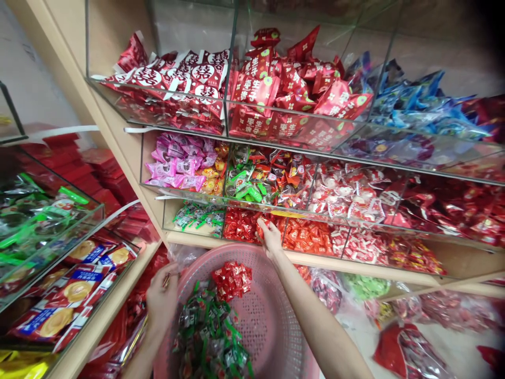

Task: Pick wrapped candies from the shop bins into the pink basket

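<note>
My right hand [271, 238] reaches past the far rim of a pink plastic basket [272, 310] to the lowest shelf. Its fingers are closed on red-wrapped candies at the edge of a bin of red candies [239, 223]. At the basket's left rim, my left hand [162, 289] has its fingers curled against the edge, with a ring-like band on one finger. Inside the basket lie a small heap of red-wrapped candies [232, 280] and a larger pile of green and dark clear-wrapped candies [213, 331].
Clear-walled shelf bins hold red packets [256, 87], blue packets [430, 105], pink-wrapped sweets [177, 163] and orange-red candies [307, 237]. Wrapped biscuits [74, 295] fill a rack on the left. Bagged sweets [410, 347] lie on the floor at right.
</note>
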Demonstrator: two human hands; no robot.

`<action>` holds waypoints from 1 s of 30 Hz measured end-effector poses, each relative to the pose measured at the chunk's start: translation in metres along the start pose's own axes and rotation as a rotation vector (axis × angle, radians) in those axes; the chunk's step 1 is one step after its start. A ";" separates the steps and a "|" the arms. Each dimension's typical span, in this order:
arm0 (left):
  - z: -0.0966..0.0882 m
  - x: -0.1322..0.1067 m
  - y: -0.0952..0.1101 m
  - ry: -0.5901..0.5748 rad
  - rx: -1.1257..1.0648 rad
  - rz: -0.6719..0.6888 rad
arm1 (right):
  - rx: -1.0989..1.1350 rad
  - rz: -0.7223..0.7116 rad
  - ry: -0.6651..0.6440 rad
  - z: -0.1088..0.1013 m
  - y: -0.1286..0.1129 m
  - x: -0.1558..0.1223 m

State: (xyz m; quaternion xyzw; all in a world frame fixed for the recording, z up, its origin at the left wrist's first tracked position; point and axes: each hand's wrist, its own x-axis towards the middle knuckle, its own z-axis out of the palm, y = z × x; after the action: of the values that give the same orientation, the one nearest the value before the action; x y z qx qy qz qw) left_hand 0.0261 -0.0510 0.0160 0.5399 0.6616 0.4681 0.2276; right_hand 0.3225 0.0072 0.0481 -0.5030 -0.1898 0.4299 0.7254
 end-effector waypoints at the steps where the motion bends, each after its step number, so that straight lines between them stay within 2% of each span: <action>1: 0.009 -0.004 0.012 -0.062 -0.070 0.051 | 0.034 0.049 -0.007 -0.002 -0.003 -0.007; 3: 0.027 -0.013 0.031 -0.186 -0.190 0.092 | 0.103 0.151 -0.038 -0.008 -0.005 -0.026; 5: 0.043 -0.023 0.044 -0.320 -0.285 0.044 | 0.181 0.279 -0.082 -0.013 0.000 -0.050; 7: 0.054 -0.035 0.052 -0.443 -0.393 -0.062 | 0.265 0.406 -0.130 -0.018 0.010 -0.077; 9: 0.060 -0.047 0.057 -0.543 -0.510 -0.225 | 0.322 0.506 -0.154 -0.022 0.024 -0.103; 11: 0.063 -0.058 0.058 -0.621 -0.603 -0.386 | 0.351 0.600 -0.165 -0.027 0.038 -0.125; 13: 0.063 -0.065 0.054 -0.669 -0.645 -0.491 | 0.376 0.688 -0.156 -0.031 0.049 -0.141; 16: 0.063 -0.072 0.043 -0.683 -0.633 -0.557 | 0.407 0.756 -0.093 -0.036 0.061 -0.153; 21: 0.063 -0.072 0.030 -0.662 -0.586 -0.558 | 0.372 0.746 -0.036 -0.037 0.067 -0.154; 26: 0.065 -0.055 0.025 -0.575 -0.518 -0.496 | 0.358 0.717 0.054 -0.040 0.063 -0.152; 30: 0.079 -0.034 0.016 -0.606 -0.360 -0.424 | 0.345 0.705 0.066 -0.042 0.063 -0.152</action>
State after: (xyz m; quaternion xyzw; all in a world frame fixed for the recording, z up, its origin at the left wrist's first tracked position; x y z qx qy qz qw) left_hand 0.1091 -0.0536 -0.0133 0.4565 0.5686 0.3391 0.5944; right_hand 0.2405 -0.1327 -0.0021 -0.4215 0.0931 0.6619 0.6128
